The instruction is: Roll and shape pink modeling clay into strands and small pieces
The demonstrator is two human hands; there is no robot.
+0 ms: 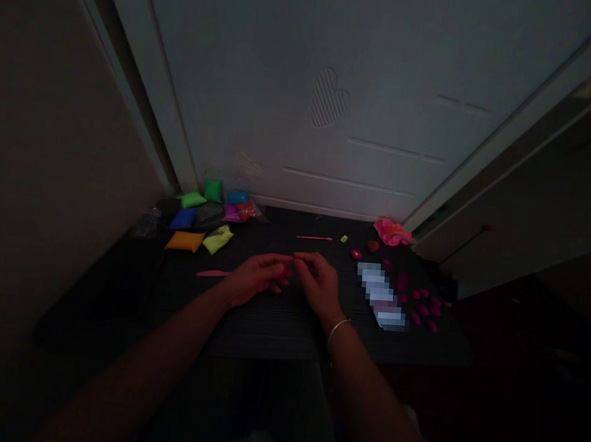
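Note:
My left hand (259,280) and my right hand (319,279) meet at their fingertips above the middle of the dark table. Both have curled, pinching fingers. A small reddish-pink patch shows by the left fingers, but the dim light hides whether it is a held piece. Under my left wrist lies a pink plastic knife (213,273). Beyond the hands is a thin pink modelling tool (314,237), with a small yellow-green bit (344,238) beside it. To the right sit a small dark-pink flower (356,255) with a pale centre and a brownish-red lump (373,246).
Packets of coloured clay (185,241) crowd the table's back left. On the right lie a bright pixelated oblong (381,296), several dark-pink pieces (423,310) and a pink petalled flower (392,232). A white panel (282,113) with heart reliefs rises behind the table.

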